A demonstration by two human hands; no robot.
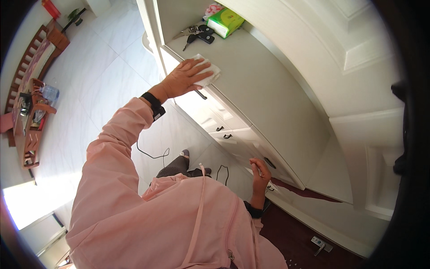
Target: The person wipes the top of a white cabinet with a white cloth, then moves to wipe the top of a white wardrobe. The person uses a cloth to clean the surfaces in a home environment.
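Note:
My left hand (183,77) lies flat over a folded white cloth or paper wipe (209,74), pressing it on the front edge of a white cabinet's countertop (262,84). The fingers are spread across the wipe. Just beyond it, a bunch of keys (198,33) with black fobs rests on the same surface. My right hand (260,176) hangs low by the cabinet's drawer fronts, near a black handle (269,163). Its fingers are curled, and nothing shows in them.
A green tissue pack (225,23) sits behind the keys. White upper cabinet doors (336,40) overhang the countertop at right. A dark red door (289,232) with a metal handle (320,245) is at lower right. A black cable (153,156) trails over the tiled floor. Wooden furniture (35,134) stands far left.

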